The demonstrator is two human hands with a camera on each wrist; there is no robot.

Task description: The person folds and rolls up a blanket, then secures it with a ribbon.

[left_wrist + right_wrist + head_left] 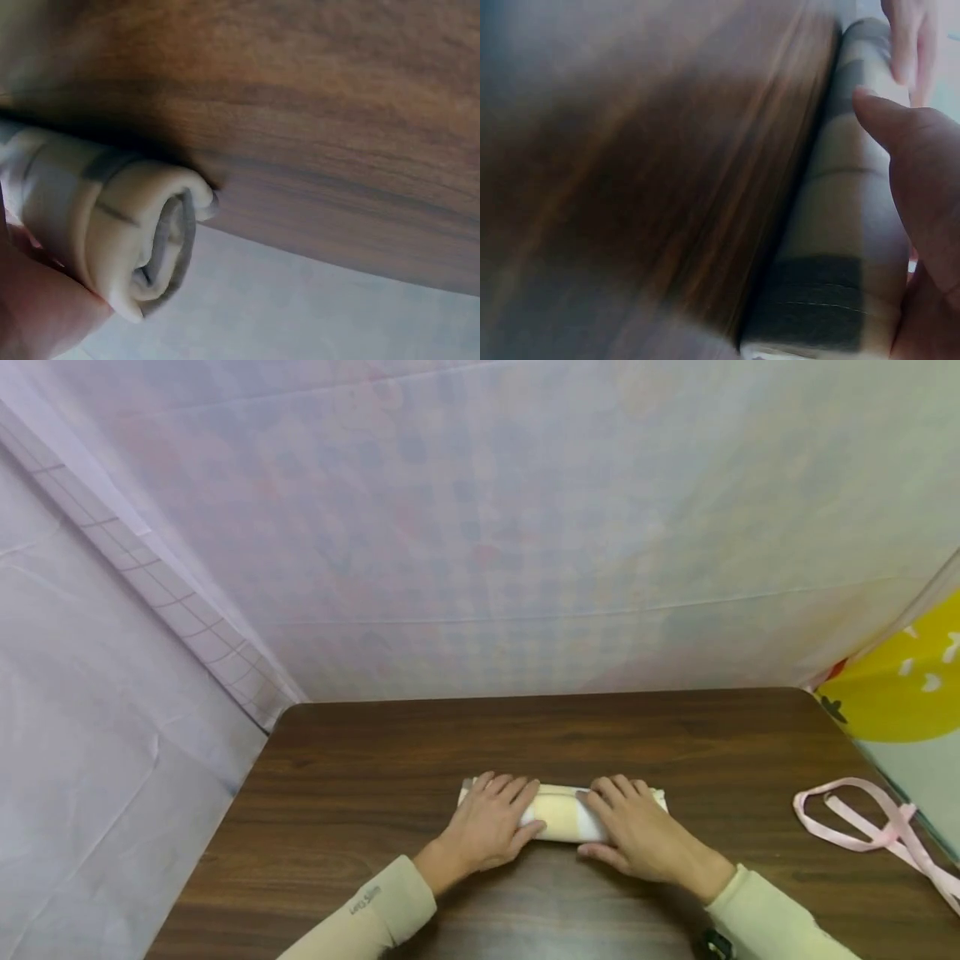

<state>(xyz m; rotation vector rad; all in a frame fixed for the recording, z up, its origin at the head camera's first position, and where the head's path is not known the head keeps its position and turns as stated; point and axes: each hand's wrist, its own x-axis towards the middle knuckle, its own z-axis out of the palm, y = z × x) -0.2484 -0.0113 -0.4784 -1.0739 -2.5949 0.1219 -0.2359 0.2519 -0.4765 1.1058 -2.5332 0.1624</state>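
A rolled cloth [558,817], checked in cream, white and grey, lies crosswise on the table. My left hand [491,822] holds its left part, fingers over the top and thumb along the near side. On the right part, my right hand [633,827] holds it likewise, its thumb low at the near edge. The left wrist view shows the open end of the roll [165,247], with soft layers coiled inside and a grey edge. In the right wrist view the right thumb [889,120] overlaps the roll [840,195], and the left hand [913,45] is at its far end.
The dark wood-grain table [337,810] has rounded far corners. A pink ribbon [847,843] lies looped at its right edge. Pale checked sheeting [480,543] hangs behind, white sheeting [90,760] on the left. A yellow patterned cloth [900,693] hangs at the right.
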